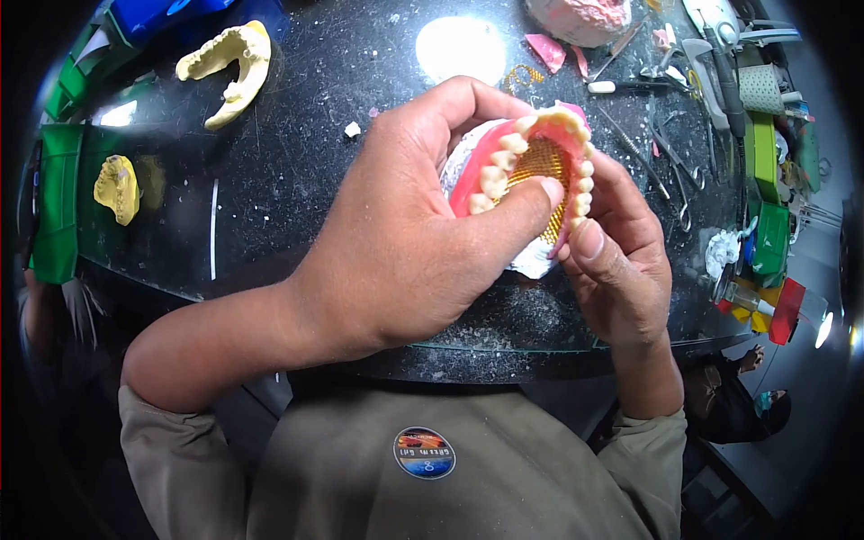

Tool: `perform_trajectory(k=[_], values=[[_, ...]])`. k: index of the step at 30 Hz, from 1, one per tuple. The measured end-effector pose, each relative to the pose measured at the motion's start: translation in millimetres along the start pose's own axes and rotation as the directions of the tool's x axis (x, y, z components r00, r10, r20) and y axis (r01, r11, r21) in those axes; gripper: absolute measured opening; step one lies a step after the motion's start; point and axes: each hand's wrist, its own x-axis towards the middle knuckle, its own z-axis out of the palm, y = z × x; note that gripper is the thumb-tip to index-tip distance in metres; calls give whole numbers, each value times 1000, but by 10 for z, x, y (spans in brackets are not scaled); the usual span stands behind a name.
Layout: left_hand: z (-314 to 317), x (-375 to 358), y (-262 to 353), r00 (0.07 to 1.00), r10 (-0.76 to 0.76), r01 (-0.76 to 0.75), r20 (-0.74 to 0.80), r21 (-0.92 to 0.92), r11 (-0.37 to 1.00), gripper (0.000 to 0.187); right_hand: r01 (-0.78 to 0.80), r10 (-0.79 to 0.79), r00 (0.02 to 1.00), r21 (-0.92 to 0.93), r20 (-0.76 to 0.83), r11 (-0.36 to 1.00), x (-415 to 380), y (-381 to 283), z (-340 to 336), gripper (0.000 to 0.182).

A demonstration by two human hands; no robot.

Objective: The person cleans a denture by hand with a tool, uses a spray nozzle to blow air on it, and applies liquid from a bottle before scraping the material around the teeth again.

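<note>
Broadly, the dark tabletop (306,171) filled the view, white dust and crumbs scattered over it. Its curved front edge ran under the left forearm (238,328) and past the right wrist. Left hand (405,216) came in across that edge: fingers curled behind the dental piece (486,171), thumb pressed down on the gold mesh (540,160) inside the arch, grip closed. Right hand (621,238) was closed too, thumb and fingers pinching the piece's near right rim. The piece, pink with pale teeth, sat between both hands over the front part of the table, right of centre, a whitish base (533,261) showing beneath.

Green bin (59,202) stood along the far left edge. Widest gap lay leftward, between left hand and the horseshoe-shaped cast (247,67) and small yellow cast (117,191). Tighter on the right: metal instruments (673,162) lay just beyond the right fingers. Pink-and-white model (585,18) sat at the far side, a pink sheet (546,52) near it. Smaller still: thin white strip (214,229), gold mesh scrap (525,76), one white chunk (352,130) left of the left knuckles.
</note>
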Motion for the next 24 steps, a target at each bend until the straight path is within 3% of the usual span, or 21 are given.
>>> perform_trajectory(k=[4, 7, 10, 12, 16, 20, 24], values=[[2, 13, -52, 998, 63, -63, -12, 37, 997, 25, 4, -4, 1000, 7, -21, 1000, 11, 1, 36, 48], [5, 11, -16, 1000, -3, 4, -19, 11, 1000, 26, -15, 15, 1000, 21, -22, 1000, 14, -4, 28, 47], [-17, 31, -23, 998, -31, 34, 46, -62, 998, 30, -44, 45, 998, 46, -38, 998, 7, -18, 15, 46], [-80, 47, 26, 985, -92, 122, 146, -214, 969, 35, -57, 60, 997, 50, -47, 997, 12, -10, -24, 45], [-188, 5, -5, 973, -27, 71, 230, -186, 980, 40, -104, 127, 982, 159, -140, 982, 22, -57, -11, 43], [-196, -8, 0, 955, 77, -20, 286, -199, 980, 36, -134, 161, 982, 225, -103, 965, 20, -47, -85, 42], [-128, 17, 59, 961, -59, 134, 270, -270, 953, 39, -150, 177, 980, 244, -93, 958, 15, -52, -112, 42]])
